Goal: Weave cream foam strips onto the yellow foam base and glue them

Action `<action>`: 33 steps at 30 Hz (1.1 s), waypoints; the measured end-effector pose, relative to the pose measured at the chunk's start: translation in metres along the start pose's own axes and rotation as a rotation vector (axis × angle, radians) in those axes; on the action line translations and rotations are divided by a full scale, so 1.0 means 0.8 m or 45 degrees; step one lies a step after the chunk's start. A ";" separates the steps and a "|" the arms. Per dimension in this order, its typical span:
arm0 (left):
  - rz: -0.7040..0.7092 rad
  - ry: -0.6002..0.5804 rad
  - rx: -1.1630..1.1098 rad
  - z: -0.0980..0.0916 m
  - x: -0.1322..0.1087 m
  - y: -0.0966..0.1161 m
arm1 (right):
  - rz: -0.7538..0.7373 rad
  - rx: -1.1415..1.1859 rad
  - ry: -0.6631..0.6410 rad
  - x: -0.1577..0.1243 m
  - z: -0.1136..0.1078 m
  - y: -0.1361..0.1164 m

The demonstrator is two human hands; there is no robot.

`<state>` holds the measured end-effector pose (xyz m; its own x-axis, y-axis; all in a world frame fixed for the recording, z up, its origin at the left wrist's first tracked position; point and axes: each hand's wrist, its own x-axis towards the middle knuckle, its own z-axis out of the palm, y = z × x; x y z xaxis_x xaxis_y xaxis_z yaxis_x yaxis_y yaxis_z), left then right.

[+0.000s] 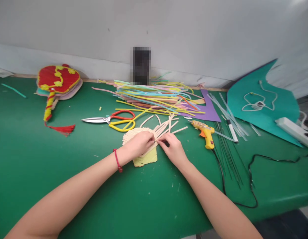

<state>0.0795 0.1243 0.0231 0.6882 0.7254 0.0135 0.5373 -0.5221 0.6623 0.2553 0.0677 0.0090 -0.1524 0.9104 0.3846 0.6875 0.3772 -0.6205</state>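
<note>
A pale yellow fan-shaped piece [144, 158] made of foam strips lies on the green table [39, 166]. My left hand [137, 144] rests on top of it, fingers curled and pressing it down. My right hand [172, 148] pinches the cream strips [166, 127] that fan out from the piece toward the back right. The fingertips of both hands meet at the edge of the piece.
Scissors [111, 119] with red and yellow handles lie behind the piece. A pile of coloured strips [156, 96] sits further back. A yellow glue gun [206, 134] with a black cord, thin rods [228, 152], a marker [232, 130], a purple sheet [208, 109], a teal sheet [258, 99] and a red fan [58, 79] surround it.
</note>
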 end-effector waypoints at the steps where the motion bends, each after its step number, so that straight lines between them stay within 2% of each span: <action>1: 0.003 -0.003 -0.004 0.000 0.001 -0.002 | 0.000 0.000 -0.001 0.000 0.000 0.000; 12: -0.054 0.014 -0.195 -0.020 0.002 -0.010 | 0.105 0.060 0.090 0.001 -0.013 0.017; 21: -0.092 0.135 -0.380 -0.052 -0.009 0.002 | 0.144 0.073 0.094 0.004 -0.010 0.032; 26: -0.121 0.198 -0.542 -0.064 -0.013 -0.001 | 0.140 0.075 0.093 0.005 -0.009 0.034; 33: -0.125 0.248 -0.478 -0.070 -0.013 -0.010 | 0.139 0.058 0.112 0.006 -0.010 0.034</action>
<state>0.0410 0.1462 0.0597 0.5186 0.8533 0.0540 0.3565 -0.2732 0.8935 0.2786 0.0808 -0.0007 -0.0147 0.9288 0.3702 0.6633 0.2861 -0.6916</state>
